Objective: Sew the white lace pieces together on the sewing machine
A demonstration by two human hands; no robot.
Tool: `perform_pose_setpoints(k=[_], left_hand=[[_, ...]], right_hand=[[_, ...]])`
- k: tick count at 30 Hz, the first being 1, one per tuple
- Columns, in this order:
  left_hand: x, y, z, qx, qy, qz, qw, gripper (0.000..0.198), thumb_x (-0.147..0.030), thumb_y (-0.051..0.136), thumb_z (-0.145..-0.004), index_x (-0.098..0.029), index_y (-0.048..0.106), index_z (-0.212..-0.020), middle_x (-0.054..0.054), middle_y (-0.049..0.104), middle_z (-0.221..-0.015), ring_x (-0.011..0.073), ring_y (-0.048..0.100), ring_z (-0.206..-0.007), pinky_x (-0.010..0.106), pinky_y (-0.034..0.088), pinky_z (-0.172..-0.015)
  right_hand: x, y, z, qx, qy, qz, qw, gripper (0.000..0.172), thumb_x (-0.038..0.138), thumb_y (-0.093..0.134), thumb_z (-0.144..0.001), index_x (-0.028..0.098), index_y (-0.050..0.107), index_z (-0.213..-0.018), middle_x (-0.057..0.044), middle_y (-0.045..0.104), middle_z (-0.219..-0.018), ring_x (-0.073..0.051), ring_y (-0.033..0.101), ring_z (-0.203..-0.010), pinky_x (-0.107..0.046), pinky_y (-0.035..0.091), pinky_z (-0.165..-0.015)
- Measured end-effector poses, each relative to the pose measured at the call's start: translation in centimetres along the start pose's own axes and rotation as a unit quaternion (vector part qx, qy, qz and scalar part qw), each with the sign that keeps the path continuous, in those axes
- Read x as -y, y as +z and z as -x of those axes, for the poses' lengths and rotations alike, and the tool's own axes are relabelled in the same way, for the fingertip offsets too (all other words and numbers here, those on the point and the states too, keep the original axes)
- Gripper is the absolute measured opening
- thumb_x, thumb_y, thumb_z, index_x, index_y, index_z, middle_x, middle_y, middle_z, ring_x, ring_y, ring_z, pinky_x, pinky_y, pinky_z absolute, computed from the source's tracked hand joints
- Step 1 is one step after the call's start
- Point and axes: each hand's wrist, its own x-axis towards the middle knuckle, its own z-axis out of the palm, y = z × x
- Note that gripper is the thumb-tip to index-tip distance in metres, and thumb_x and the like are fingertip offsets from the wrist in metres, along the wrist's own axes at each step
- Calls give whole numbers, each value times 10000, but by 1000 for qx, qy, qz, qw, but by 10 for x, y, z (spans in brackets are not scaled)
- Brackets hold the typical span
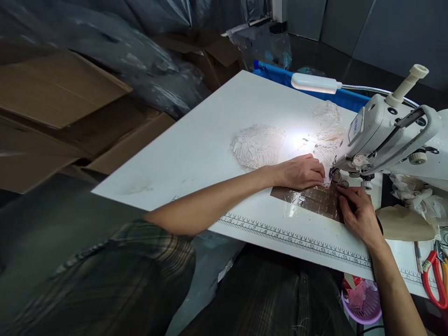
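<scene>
On the white worktop (196,144), the left hand (301,171) pinches the lace fabric (259,145) just left of the sewing machine (388,135) needle. The right hand (359,212), fingers curled narrow, presses the worktop just below the needle

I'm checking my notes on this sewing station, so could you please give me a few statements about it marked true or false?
1. The left hand presses white lace fabric beside the needle. True.
2. The right hand grips the red-handled scissors. False: they lie untouched at the table's right edge; the hand rests on the brown taped patch.
3. The lamp above the sewing machine is lit. True.
4. The ruler strip runs along the table's far edge. False: along the near edge.
</scene>
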Motion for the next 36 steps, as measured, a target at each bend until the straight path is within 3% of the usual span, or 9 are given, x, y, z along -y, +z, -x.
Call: perform_pose_setpoints(k=[7,14,21,27,30,36], left_hand=[[-4,5,-3,-95,-7,-6,995,266,-261,508,-1048,-180,733,-930,69,759,-979,162,692,-886,356,489,-830],[-10,5,-2,-31,-5,-23,999,231,-199,525,-1020,-202,725,-904,55,769,-1029,152,695,-914,389,475,-940],[-9,7,0,-41,23,-56,997,249,-155,513,-1006,-195,730,-891,53,780,-1011,145,710,-901,431,480,-1024],[-8,10,2,-92,69,-99,988,274,-143,473,-1027,-167,723,-918,62,783,-986,136,723,-872,407,517,-1011],[-8,11,2,-85,65,-96,990,247,-153,493,-1027,-178,726,-949,57,784,-1001,138,726,-899,404,518,-1015],[-8,11,4,-71,50,-84,993,230,-175,508,-1033,-192,729,-974,54,782,-1037,141,723,-930,395,520,-998]], right_hand=[[0,1,3,-1,-9,8,1000,329,344,502,-966,228,733,-1169,-100,658,-1024,-235,644,-992,-412,554,-886],[1,3,4,3,-21,29,999,327,346,493,-975,237,737,-1165,-98,652,-1026,-237,642,-977,-421,557,-884],[3,-13,-8,64,-52,44,996,334,328,478,-980,226,737,-1165,-103,693,-1006,-238,666,-951,-411,572,-865],[11,-19,-25,127,-105,77,983,420,252,427,-986,253,661,-1335,-110,695,-1073,-227,670,-895,-381,591,-790],[9,-8,-21,116,-124,92,981,421,233,437,-974,255,681,-1317,-119,658,-1101,-218,656,-875,-370,596,-760],[1,4,-11,81,-121,91,985,404,242,464,-969,227,700,-1297,-137,605,-1149,-241,644,-976,-421,602,-860]])
